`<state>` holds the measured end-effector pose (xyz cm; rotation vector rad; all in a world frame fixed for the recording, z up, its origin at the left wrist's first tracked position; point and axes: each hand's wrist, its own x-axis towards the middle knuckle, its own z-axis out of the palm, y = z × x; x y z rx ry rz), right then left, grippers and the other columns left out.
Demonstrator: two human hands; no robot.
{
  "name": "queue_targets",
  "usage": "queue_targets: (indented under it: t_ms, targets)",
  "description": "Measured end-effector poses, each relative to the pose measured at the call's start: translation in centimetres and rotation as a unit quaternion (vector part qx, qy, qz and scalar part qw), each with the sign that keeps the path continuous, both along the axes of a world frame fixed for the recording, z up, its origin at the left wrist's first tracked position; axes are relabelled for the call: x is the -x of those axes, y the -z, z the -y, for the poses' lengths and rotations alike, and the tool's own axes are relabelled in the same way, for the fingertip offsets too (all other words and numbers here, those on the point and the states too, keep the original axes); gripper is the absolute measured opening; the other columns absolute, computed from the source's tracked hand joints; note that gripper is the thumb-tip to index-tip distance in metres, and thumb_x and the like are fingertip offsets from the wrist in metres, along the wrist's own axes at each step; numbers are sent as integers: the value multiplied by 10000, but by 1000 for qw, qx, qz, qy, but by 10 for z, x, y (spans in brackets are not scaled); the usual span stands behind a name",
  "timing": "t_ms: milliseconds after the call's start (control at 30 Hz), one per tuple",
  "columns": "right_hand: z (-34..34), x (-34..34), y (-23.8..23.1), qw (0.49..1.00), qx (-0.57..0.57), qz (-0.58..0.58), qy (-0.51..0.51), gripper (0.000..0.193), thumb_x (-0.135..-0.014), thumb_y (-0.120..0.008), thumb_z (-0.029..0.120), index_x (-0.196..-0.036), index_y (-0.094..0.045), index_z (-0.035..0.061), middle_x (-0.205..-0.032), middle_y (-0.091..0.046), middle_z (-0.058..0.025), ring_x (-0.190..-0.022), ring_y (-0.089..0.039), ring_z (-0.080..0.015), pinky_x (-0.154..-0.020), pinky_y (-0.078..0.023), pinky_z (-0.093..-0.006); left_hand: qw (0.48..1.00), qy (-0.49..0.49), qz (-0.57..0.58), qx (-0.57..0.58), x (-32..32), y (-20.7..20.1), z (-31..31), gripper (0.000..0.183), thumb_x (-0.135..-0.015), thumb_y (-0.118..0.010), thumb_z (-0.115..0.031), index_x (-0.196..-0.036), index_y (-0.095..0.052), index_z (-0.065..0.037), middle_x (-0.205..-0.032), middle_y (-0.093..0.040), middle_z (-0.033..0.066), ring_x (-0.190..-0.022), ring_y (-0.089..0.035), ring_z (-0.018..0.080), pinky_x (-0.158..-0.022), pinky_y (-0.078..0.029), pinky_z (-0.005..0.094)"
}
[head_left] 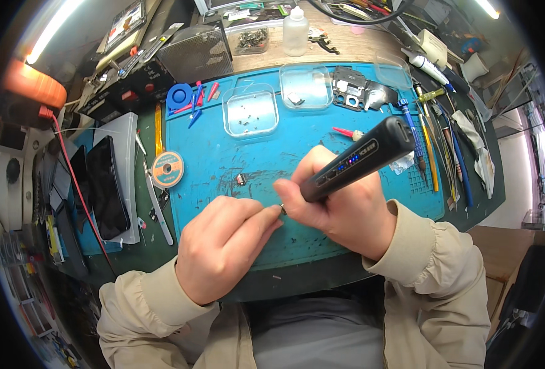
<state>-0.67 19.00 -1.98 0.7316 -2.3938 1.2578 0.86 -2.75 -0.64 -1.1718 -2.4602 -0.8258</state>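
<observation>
My right hand point(352, 212) is closed around a thick black pen-shaped power tool point(361, 157) with a row of lit blue lights along its body. The tool slants down to the left, and its tip meets the fingertips of my left hand point(220, 246). Those fingers are pinched together over the blue work mat point(211, 147); whatever they hold is too small and too covered to name. Just beyond them on the mat lies a tiny metallic part point(241, 179). A red-tipped tool point(348, 132) lies partly behind the black one.
Two clear plastic boxes, a near one point(251, 130) and a farther one point(306, 106), hold small parts. Black phone parts point(349, 89) lie beyond. Left are a wire spool point(169, 170), tweezers point(160, 209) and a black phone point(110, 187). Screwdrivers point(412, 132) line the right; a bottle point(295, 34) stands behind.
</observation>
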Motion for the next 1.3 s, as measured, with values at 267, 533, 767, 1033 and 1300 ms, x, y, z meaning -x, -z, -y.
queue_targets:
  t_ms: [267,533,767,1033,1300]
  targets:
    - [7,2,-1,1000,-14,11,14,297,-912,-846,181,-820,-593,55,-702,-634,-79,-572,-641,-276,-524,-512,-380,997,24,-56,50,-5,6,6,337,-799,-797,-33,-1118,-754,67,-996,-633,89,-807,-647,212,-659,-554,331]
    - [10,3,4,999,-5,-34,-5,237,-920,-842,99,-818,-635,45,-666,-594,-16,-550,-572,-84,-500,-411,-256,996,33,-76,44,-6,10,6,239,-833,-783,-13,-1047,-742,87,-984,-643,84,-793,-631,187,-621,-526,321]
    - [10,5,-2,996,-54,-73,5,233,-932,-830,122,-806,-641,69,-657,-613,7,-533,-578,-105,-551,-422,-265,996,20,-87,30,-6,12,3,99,-878,-768,1,-923,-704,62,-925,-609,65,-718,-579,159,-574,-480,315]
    - [12,3,-3,997,-58,-41,18,238,-923,-835,137,-796,-641,86,-648,-598,5,-510,-530,-119,-567,-409,-274,995,21,-97,30,-6,12,2,92,-884,-760,5,-907,-696,66,-907,-593,59,-720,-569,157,-567,-467,306]
    - [11,2,-5,996,-74,-40,30,248,-909,-840,139,-771,-639,93,-658,-588,8,-527,-526,-143,-682,-415,-297,997,29,-52,57,-10,7,5,315,-750,-781,-3,-1042,-744,110,-997,-656,107,-796,-666,232,-614,-539,346]
